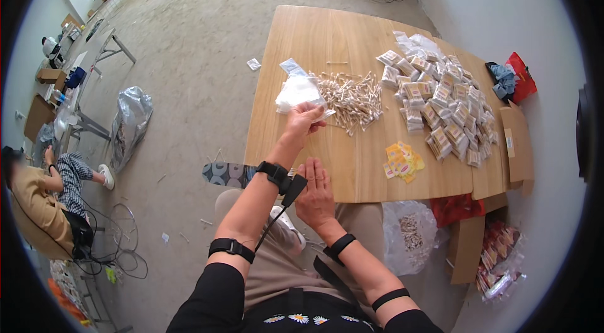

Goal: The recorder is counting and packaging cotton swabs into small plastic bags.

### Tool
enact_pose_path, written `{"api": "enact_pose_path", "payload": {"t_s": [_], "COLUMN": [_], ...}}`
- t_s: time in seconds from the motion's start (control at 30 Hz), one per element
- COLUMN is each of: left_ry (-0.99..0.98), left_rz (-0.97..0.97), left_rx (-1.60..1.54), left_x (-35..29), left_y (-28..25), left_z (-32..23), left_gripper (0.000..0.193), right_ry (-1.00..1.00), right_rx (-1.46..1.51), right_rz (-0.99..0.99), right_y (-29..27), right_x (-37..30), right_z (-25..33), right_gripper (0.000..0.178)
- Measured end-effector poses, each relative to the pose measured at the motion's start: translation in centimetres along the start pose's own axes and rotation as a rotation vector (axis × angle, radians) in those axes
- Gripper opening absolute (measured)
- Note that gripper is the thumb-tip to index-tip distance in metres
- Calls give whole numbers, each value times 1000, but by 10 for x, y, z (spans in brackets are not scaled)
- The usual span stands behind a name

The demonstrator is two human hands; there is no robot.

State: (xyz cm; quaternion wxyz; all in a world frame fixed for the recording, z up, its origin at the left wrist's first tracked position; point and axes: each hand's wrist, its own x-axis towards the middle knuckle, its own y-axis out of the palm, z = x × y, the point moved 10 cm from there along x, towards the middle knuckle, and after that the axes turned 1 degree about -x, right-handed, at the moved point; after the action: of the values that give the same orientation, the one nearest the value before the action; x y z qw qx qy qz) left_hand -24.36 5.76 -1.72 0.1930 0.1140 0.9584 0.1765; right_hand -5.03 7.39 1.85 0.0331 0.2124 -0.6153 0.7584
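Pinching plastic bags (294,94) in left hand (304,120) beside loose swabs (353,101), likely for short reach; holding right hand (316,199) straight-fingered near desk (358,172) edge.

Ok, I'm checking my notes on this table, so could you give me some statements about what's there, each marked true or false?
1. The swabs lie left of the packs. True.
2. The left hand is at the clear bags. True.
3. The right hand is buried in the swabs. False: the right hand is at the near edge of the table.
4. The cards lie beyond the packs. False: the cards lie nearer the person.
5. The packs are all in one neat row. False: they lie in a loose heap.
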Motion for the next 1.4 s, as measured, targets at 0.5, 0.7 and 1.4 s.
{"api": "enact_pose_path", "payload": {"t_s": [0.5, 0.7, 1.4], "left_ry": [73, 33, 317], "left_rz": [-71, -165, -830], "left_rx": [-78, -199, -103], "left_x": [-39, -102, -225], "left_y": [-59, -106, -305], "left_z": [-17, -17, -24], "left_gripper": [13, 10, 8], "right_ry": [-1, -19, -25], "right_rx": [-12, -20, -36], "right_rz": [-29, -14, 49], "right_y": [1, 3, 12], "right_x": [-6, -3, -2], "right_z": [2, 0, -11], "right_gripper": [57, 62, 88]}}
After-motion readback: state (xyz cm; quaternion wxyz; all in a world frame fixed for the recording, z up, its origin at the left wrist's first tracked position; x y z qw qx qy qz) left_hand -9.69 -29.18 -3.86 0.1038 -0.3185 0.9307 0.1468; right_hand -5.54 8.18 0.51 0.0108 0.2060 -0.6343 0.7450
